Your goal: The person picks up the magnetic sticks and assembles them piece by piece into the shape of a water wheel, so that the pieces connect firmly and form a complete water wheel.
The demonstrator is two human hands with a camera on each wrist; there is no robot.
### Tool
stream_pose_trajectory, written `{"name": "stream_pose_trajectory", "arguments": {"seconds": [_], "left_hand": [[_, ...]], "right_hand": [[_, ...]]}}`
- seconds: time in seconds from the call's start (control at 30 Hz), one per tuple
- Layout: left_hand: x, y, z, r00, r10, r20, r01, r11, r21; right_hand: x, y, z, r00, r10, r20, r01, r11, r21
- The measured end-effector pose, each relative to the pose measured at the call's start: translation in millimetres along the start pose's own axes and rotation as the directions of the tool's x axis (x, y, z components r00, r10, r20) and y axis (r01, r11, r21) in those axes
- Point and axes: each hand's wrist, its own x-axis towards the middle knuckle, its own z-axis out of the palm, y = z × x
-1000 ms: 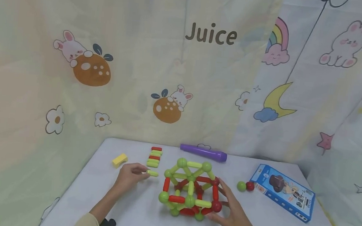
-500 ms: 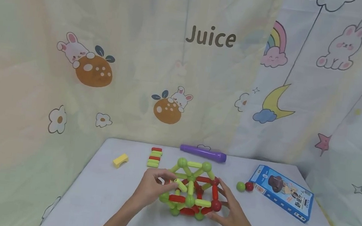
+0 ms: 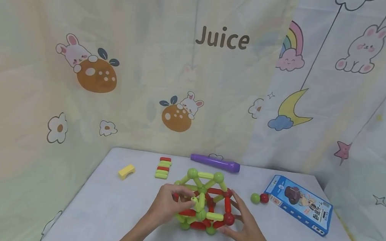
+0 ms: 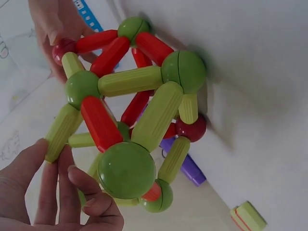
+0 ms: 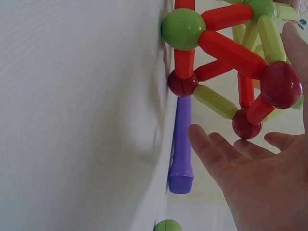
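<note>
A toy frame (image 3: 228, 206) of green and red balls joined by light green and red rods stands on the table in front of me. My left hand (image 3: 165, 204) pinches a light green rod (image 4: 60, 134) between thumb and fingers. In the left wrist view the rod's far end meets a green ball (image 4: 82, 90) of the frame. My right hand (image 3: 250, 230) holds the frame's right side, thumb low in front and fingers reaching behind. In the right wrist view those fingers (image 5: 226, 149) spread beside a red ball (image 5: 246, 123).
Behind the frame lies a purple microphone-shaped piece (image 3: 215, 163). Several red and light green rods (image 3: 162, 168) lie in a row at the back left, near a yellow arched block (image 3: 127, 171). On the right are a loose green ball (image 3: 255, 198), a red ball (image 3: 264, 198) and a blue box (image 3: 299, 204).
My left hand has carried the light green rod rightward from beside the frame to its near side, against a green ball. The right hand keeps its place on the frame.
</note>
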Motion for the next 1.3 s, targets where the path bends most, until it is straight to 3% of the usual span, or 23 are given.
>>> {"name": "stream_pose_trajectory", "arguments": {"seconds": [0.53, 0.73, 0.87, 0.93, 1.0, 1.1, 1.17, 1.23, 1.3], "left_hand": [[4.2, -1.6, -5.4, 0.997, 0.006, 0.077, -0.007, 1.0, 0.007], [2.7, -2.6, -3.7, 0.997, 0.018, 0.071, -0.02, 1.0, 0.024], [4.8, -4.9, -12.0, 0.996, 0.03, 0.079, -0.033, 0.999, 0.031], [10.6, -13.5, -23.8, 0.999, 0.038, 0.038, -0.04, 0.998, 0.045], [21.1, -30.1, -40.0, 0.998, 0.022, -0.06, -0.018, 0.997, 0.077], [40.5, -67.7, -62.5, 0.971, -0.035, -0.238, 0.079, 0.98, 0.18], [51.8, -91.3, -71.8, 0.947, -0.099, -0.305, 0.181, 0.95, 0.256], [59.4, -109.9, -76.0, 0.938, -0.145, -0.316, 0.256, 0.902, 0.348], [64.5, -121.8, -77.6, 0.938, -0.165, -0.305, 0.289, 0.859, 0.423]], "right_hand": [[-1, -1, -1, 1.0, -0.004, 0.005, 0.004, 1.0, 0.001], [0, -2, 0, 1.0, 0.006, 0.002, -0.007, 1.0, 0.009], [1, -1, 1, 1.0, 0.021, 0.008, -0.021, 1.0, 0.005], [1, 0, 2, 0.999, 0.034, 0.002, -0.034, 0.999, -0.001], [1, -1, 1, 0.999, 0.041, -0.002, -0.041, 0.999, -0.007], [2, -3, -1, 0.998, 0.056, -0.005, -0.056, 0.998, -0.007], [2, -2, -1, 0.998, 0.058, -0.005, -0.058, 0.998, -0.002], [2, 0, 0, 0.998, 0.062, -0.002, -0.062, 0.998, 0.004], [2, 2, 2, 0.998, 0.061, -0.003, -0.061, 0.998, 0.008]]}}
